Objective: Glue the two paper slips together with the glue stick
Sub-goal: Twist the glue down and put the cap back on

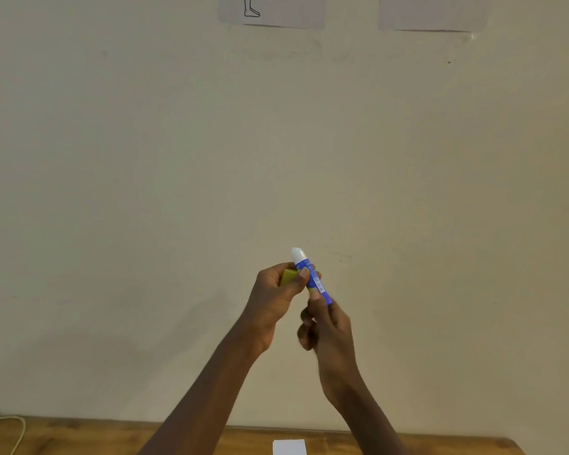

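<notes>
Head view, hands (304,310) raised, glue stick (312,277) uncapped

Both forearms are bare, with no sleeves showing; the left hand (271,303) and right hand (326,326) wear no gloves, rings or watches.

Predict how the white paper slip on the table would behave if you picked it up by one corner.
The paper slip looks thin and flat, so it would probably droop. It likely weighs almost nothing. Lying flush on the table, it may be fiddly to lift.
</notes>
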Available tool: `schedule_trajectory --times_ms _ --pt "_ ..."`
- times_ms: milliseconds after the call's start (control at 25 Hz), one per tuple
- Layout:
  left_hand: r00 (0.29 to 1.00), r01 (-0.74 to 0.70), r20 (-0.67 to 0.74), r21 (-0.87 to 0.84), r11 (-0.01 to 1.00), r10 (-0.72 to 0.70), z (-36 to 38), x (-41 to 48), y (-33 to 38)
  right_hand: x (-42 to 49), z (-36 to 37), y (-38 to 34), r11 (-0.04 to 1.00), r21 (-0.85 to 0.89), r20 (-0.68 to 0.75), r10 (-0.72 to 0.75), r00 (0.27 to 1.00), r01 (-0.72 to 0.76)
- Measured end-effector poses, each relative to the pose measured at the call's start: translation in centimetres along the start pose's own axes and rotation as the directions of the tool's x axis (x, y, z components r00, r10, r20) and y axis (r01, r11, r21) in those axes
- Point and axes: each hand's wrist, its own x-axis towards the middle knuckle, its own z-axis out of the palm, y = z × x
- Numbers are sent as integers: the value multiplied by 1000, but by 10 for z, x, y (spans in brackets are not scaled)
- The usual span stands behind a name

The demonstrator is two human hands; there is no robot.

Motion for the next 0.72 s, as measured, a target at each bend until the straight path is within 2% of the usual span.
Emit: schedule_trajectory --times_ms 40,80,120,160,200,240,280,320,360,400,440,480,520,560,600,640,680,720 --pt "988 9 -157 58 998 0 6 0 -2 2 1 3 929 -335 -56 -186 981 157" --pt "957 14 -290 119 993 21 10 -2 -2 4 1 5 806 -553 -54 -286 957 210" --pt "938 7 -343 162 987 50 11 -3 -3 4 -2 8 752 -621 -30 -305 952 222" --pt "946 -33 -313 172 985 86 10 -3 -3 4 -6 5 810 -554 2 -227 974 190" --pt "972 -86 -204 141 986 114 7 -2 0 3 -9 -1 949 -309 26 -51 998 56" --pt "991 -115 -53 106 988 121 3 -3 5 1 -10 -9 984 29 125 170 977 -175" --pt "991 -117 71 92 989 111 -2 -4 10 -1 -10 -14 894 268 227 303 926 -358" --pt "984 -118 145 89 989 105 -6 -4 14 -3 -11 -17 812 393 285 339 896 -432" --pt "981 -131 156 98 987 115 -6 -3 16 -3 -8 -18 786 440 274 342 899 -433" --pt "987 -141 100 122 982 129 -4 -3 16 -2 -4 -18 849 384 200 307 931 -363" --pt "991 -131 -13 155 979 135 1 -3 13 -2 0 -15 956 199 73 205 976 -216" --pt "979 -94 -159 188 978 125 7 -3 11 -1 5 -11 990 -143 -38 -2 999 -3" --pt "951 -62 -286 202 977 120 13 -6 9 -1 8 -10 831 -528 -50 -236 970 175" --pt "921 -58 -365 221 973 138 16 -10 8 -1 7 -9 588 -776 -8 -374 928 230" --pt "912 -85 -372 247 965 175 16 -11 7 -1 4 -5 433 -866 17 -472 881 249" --pt "928 -136 -309 234 963 206 13 -10 5 0 0 -5 409 -873 47 -469 882 264" --pt "961 -176 -187 164 971 206 7 -9 6 0 -2 -10 617 -752 13 -341 940 234" --pt "984 -177 -18 70 982 179 0 -10 11 -1 -5 -15 887 -442 25 -133 991 130"
